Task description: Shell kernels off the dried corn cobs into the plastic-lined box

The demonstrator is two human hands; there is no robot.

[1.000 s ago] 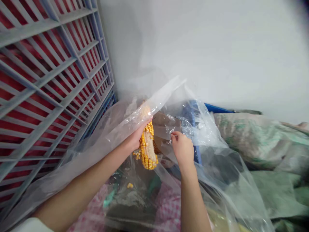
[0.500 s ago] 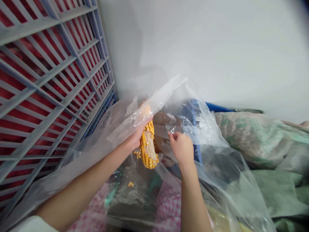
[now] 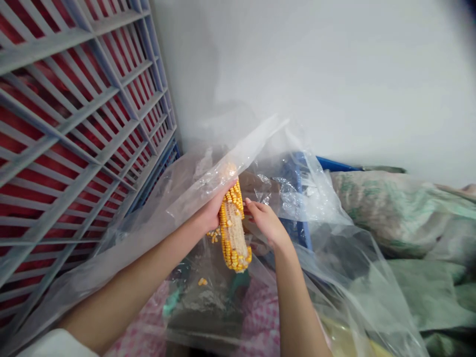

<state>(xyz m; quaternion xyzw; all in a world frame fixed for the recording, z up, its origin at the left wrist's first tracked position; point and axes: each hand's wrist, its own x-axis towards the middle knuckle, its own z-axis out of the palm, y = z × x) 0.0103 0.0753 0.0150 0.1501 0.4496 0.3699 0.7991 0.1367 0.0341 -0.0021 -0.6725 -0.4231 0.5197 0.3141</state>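
Observation:
My left hand (image 3: 215,210) is wrapped round an ear of corn (image 3: 234,233) at its upper part, inside a clear plastic bag (image 3: 186,193). The ear tilts toward me, and a broad strip along it is bare pale cob with yellow kernels on both sides and at the lower end. A fold of the plastic covers its top. At the ear's right edge is my right hand (image 3: 266,220), its fingers stretched out and the tips at the kernels. Loose kernels (image 3: 202,281) lie on the plastic below, and more sit behind the ear.
A tall grey slatted crate (image 3: 92,99) with red things behind its slats stands on the left. A blue crate (image 3: 303,198) is partly under the plastic. To the right lie a stuffed woven sack (image 3: 394,213) and greenish cloth (image 3: 424,292). A white wall (image 3: 327,74) rises behind.
My right hand has moved left to the ear, and its curled fingers have straightened. The ear has shifted slightly right and toward me, with its bare strip turned more into view.

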